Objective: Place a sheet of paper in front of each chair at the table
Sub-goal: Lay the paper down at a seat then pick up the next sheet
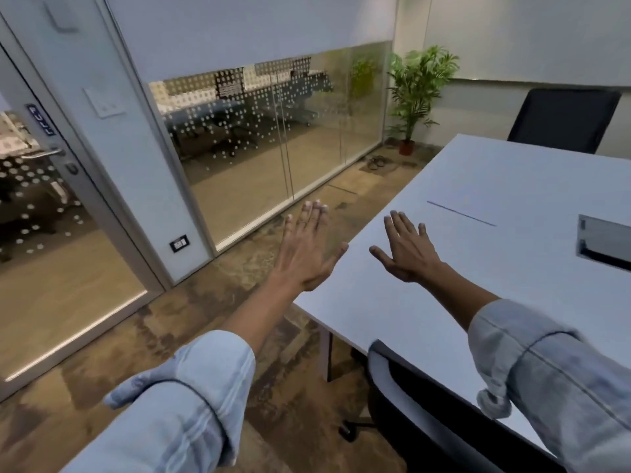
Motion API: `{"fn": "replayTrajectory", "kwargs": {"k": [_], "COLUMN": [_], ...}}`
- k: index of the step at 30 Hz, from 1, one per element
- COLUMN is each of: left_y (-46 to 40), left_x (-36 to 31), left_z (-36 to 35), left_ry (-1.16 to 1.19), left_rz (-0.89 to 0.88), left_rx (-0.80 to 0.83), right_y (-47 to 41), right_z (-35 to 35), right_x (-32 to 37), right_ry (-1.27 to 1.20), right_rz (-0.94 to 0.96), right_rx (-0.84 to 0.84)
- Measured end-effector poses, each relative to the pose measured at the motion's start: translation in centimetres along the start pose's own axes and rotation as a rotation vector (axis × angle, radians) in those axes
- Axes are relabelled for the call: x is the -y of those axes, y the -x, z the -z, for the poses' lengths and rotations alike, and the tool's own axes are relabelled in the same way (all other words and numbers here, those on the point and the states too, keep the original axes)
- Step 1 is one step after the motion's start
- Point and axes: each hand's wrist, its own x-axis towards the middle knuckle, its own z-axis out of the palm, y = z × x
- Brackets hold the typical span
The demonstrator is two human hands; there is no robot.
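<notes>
A white table fills the right side of the view. My left hand is stretched out flat, fingers apart, over the floor just past the table's left edge, holding nothing. My right hand hovers flat and spread over the table's near left part, also holding nothing. A black chair stands tucked in at the near edge below my right arm. A second black chair stands at the far side. I see no sheet of paper anywhere.
A grey cable box is set into the table at the right. A thin dark line marks the tabletop. A potted plant stands in the far corner. Glass wall and a glass door run along the left.
</notes>
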Motion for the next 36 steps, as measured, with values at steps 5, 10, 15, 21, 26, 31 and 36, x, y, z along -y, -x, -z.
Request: {"fn": "replayTrajectory", "kwargs": {"k": [5, 10, 15, 21, 26, 31, 36], "left_y": [-4.5, -10.4, -17.9, -27.8, -37.0, -47.1, -58.4], "left_x": [8.3, 15.8, 21.5, 24.7, 24.2, 22.2, 18.8], "left_z": [-3.4, -9.1, -14.1, -18.5, -23.5, -30.6, -36.5], "left_ry": [0.075, 0.116, 0.197, 0.201, 0.222, 0.180, 0.186], "left_rz": [-0.017, -0.080, -0.166, -0.375, -0.533, -0.699, -0.804], "left_rx": [0.020, 0.060, 0.144, 0.246, 0.323, 0.420, 0.546], "right_y": [-7.2, -14.6, -21.4, -27.6, -32.0, -37.2, -42.2], "right_z": [-3.2, -8.1, -12.5, -16.1, -19.6, -24.5, -26.7], "right_x": [3.1, 4.1, 3.9, 1.9, -2.7, -9.0, -15.8], "right_ry": [-0.014, 0.039, 0.060, 0.010, -0.019, -0.075, -0.127], "right_rz": [-0.025, -0.074, -0.202, -0.442, -0.650, -0.828, -1.004], "right_rx": [0.007, 0.028, 0.098, 0.185, 0.177, 0.186, 0.257]}}
